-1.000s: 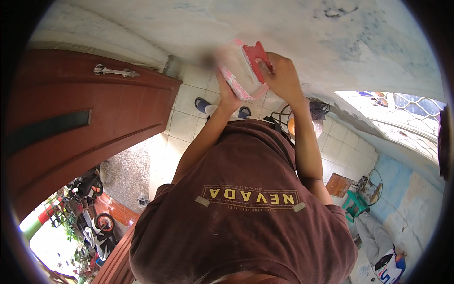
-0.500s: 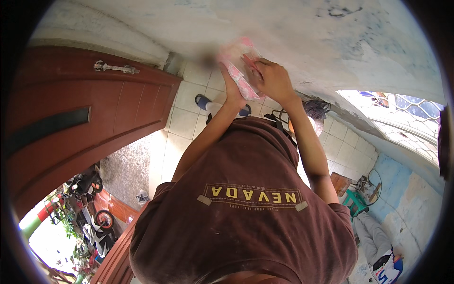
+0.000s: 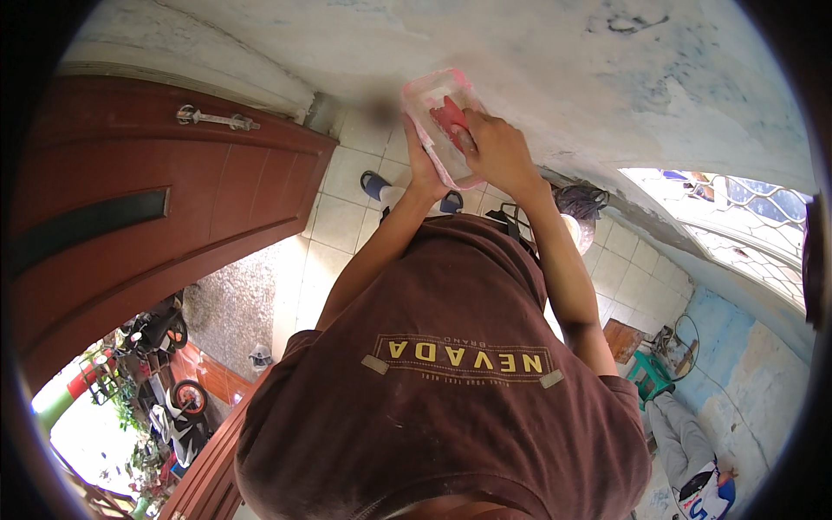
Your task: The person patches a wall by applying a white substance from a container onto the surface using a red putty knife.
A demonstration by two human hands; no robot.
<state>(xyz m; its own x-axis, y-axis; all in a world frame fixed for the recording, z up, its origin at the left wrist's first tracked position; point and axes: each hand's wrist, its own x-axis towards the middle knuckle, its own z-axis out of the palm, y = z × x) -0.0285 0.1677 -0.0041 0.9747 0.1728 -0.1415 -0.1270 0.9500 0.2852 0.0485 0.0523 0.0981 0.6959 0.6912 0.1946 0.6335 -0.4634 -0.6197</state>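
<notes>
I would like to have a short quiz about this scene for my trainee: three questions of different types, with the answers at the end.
1. Open question: what does the person's right hand hold?

2. True or false: the left hand is away from the pink-edged tray and does not touch it.

3. Choose one: where is the reddish-brown door, seen from the person?
A) On the left
B) On the right
C) Directly between the two hands

Key:
1. A flat red scraper.
2. False; the left hand holds the tray at its side.
3. A.
</notes>
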